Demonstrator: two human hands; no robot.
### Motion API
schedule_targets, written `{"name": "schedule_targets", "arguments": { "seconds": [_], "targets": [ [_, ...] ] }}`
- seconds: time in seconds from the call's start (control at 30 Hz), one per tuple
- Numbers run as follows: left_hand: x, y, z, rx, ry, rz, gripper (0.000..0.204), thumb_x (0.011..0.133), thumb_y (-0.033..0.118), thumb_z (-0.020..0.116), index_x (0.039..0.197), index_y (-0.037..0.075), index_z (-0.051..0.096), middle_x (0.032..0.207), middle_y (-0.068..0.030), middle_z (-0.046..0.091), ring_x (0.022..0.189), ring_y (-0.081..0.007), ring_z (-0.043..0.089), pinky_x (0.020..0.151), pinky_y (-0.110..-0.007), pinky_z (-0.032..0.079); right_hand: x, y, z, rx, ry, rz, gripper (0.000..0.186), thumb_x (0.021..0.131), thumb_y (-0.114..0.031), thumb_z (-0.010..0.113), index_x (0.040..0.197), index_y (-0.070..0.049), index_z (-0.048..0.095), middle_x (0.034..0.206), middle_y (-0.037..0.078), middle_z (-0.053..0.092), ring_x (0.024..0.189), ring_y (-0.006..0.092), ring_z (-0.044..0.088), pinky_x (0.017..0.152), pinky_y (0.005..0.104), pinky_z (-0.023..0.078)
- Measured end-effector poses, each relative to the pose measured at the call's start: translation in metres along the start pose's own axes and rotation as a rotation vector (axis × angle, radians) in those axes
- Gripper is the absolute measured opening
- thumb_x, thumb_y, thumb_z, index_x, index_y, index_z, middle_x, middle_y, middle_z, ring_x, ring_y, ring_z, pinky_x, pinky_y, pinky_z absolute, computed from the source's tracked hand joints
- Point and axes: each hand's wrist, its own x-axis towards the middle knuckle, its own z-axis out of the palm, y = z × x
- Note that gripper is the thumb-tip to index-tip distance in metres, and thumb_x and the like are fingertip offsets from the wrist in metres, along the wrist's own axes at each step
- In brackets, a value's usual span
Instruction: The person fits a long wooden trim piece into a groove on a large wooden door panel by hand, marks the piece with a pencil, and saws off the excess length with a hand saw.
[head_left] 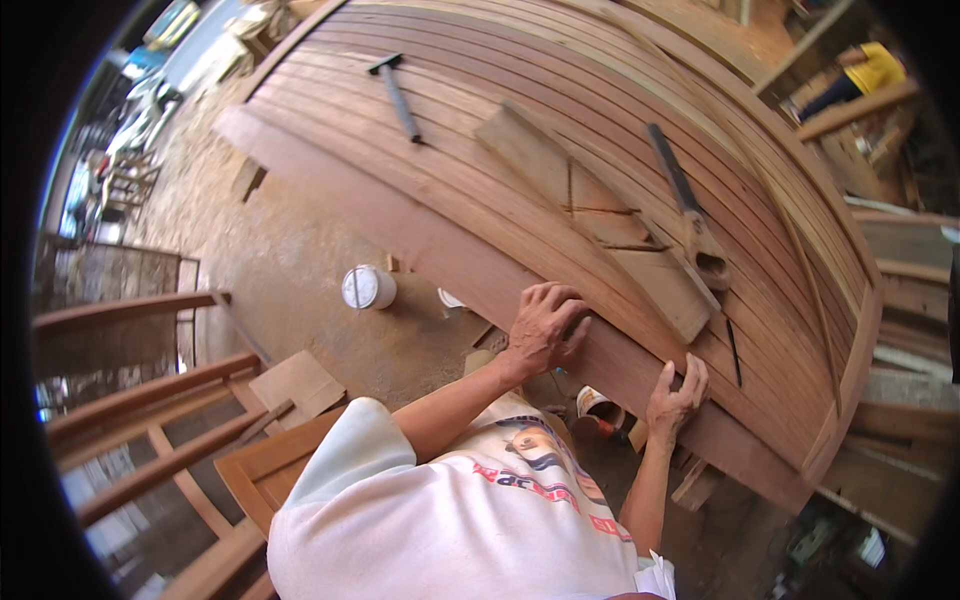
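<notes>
My left hand is curled over the near plank of a large slatted reddish wood panel. My right hand grips the same plank further right, fingers bent over its upper edge. Just beyond my hands, a loose pale board with dark cuts lies on the slats. A tool with a dark blade and wooden handle rests beside it, near a thin dark rod. A hammer lies toward the panel's far left.
White buckets stand on the dusty floor below. Wooden frames and a door are at lower left. Stacked timber lies right. A person in yellow is at upper right; vehicles at upper left.
</notes>
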Motion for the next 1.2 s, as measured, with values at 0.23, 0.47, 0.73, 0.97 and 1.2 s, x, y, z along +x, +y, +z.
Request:
{"name": "schedule_targets", "arguments": {
  "seconds": [0.23,0.47,0.73,0.97,1.2],
  "targets": [
    [-0.001,-0.007,-0.005,-0.104,-0.040,0.048,0.024,0.088,0.013,0.080,0.110,0.011,0.072,0.115,-0.0082,0.069,0.113,-0.0326,0.064,0.099,-0.047,0.046,0.001,-0.006,0.003,-0.096,0.026,0.044,0.047,0.094,-0.021,0.078,0.134,-0.001,0.065,0.136,0.019,0.062,0.124,0.0403,0.059,0.108,0.0534,0.045],
    [0.003,-0.011,-0.006,-0.179,-0.162,0.135,0.019,0.088,0.010,0.080,0.105,0.011,0.072,0.108,-0.0079,0.070,0.102,-0.0323,0.064,0.090,-0.045,0.047,-0.002,-0.014,-0.003,-0.169,0.058,0.111,0.048,0.093,-0.021,0.079,0.136,-0.003,0.065,0.140,0.017,0.060,0.125,0.0388,0.058,0.108,0.0525,0.044],
    [0.001,-0.020,-0.011,-0.346,-0.265,0.112,0.011,0.089,0.007,0.078,0.097,0.007,0.071,0.099,-0.0104,0.069,0.091,-0.0342,0.064,0.081,-0.044,0.050,-0.053,-0.082,-0.020,0.069,0.051,0.075,0.037,0.097,-0.008,0.071,0.132,0.003,0.066,0.121,0.019,0.068,0.104,0.0332,0.067,0.092,0.0455,0.055],
    [0.009,-0.042,-0.068,-0.895,-0.041,-0.275,0.021,0.110,0.011,0.058,0.102,0.000,0.074,0.097,-0.0079,0.070,0.085,-0.0158,0.066,0.076,-0.034,0.053,-0.134,-0.078,-0.018,0.295,-0.804,0.440,0.044,0.098,-0.029,0.072,0.132,-0.001,0.067,0.114,0.020,0.074,0.105,0.0407,0.072,0.090,0.0481,0.058],
    [-0.078,-0.102,-0.143,-0.472,0.707,-0.556,0.050,0.117,0.039,0.046,0.102,0.000,0.072,0.080,-0.0046,0.065,0.074,-0.0129,0.059,0.072,-0.029,0.049,-0.245,0.069,-0.004,0.167,-1.098,0.585,0.054,0.096,-0.041,0.073,0.130,0.001,0.069,0.118,0.023,0.076,0.112,0.0392,0.073,0.094,0.0459,0.057]
  ]
}}
